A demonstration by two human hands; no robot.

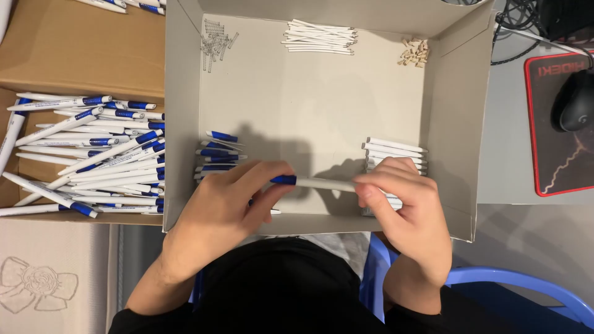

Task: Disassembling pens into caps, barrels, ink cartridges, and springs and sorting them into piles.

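Hands meet over a grey cardboard tray (pixel 309 105): the left hand (pixel 216 213) pinches the blue end and the right hand (pixel 405 210) grips the white end of a ballpoint pen (pixel 322 183) held level above the tray floor. Blue pen tips (pixel 218 153) and white barrels (pixel 393 150) lie beside them; springs (pixel 215 40), refills (pixel 320 37) and small beige caps (pixel 414 52) sit along the far wall. Finished pens (pixel 93 154) fill a brown box at left

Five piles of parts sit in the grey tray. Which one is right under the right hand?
The stack of white barrels at the tray's right wall; the right hand covers its near end. The blue-tipped pieces lie by the left hand; the other piles line the far wall.
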